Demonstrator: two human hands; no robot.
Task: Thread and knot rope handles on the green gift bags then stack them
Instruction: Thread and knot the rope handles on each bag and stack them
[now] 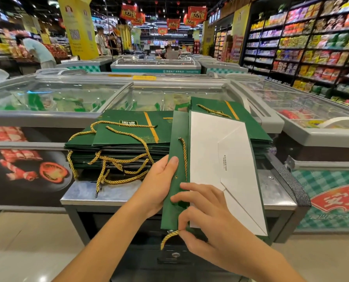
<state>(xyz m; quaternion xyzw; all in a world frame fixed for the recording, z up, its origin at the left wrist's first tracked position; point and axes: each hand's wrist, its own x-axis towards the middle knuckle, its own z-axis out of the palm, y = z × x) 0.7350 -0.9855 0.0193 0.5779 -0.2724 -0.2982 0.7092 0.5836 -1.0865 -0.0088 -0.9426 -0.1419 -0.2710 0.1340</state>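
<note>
At the near edge of the metal tabletop (118, 192), a flat green gift bag (169, 218) overhangs toward the person. The left hand (159, 180) grips its left side. The right hand (210, 220) pinches a gold rope (169, 236) end, seemingly coming from a hole. A stack of roped bags (108, 139) sits at the far left corner.

Flat green bag (174, 176), gold rope (183, 153) threaded

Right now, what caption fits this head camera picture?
Left hand holds a green gift bag while the right hand pinches its gold rope end.
</note>
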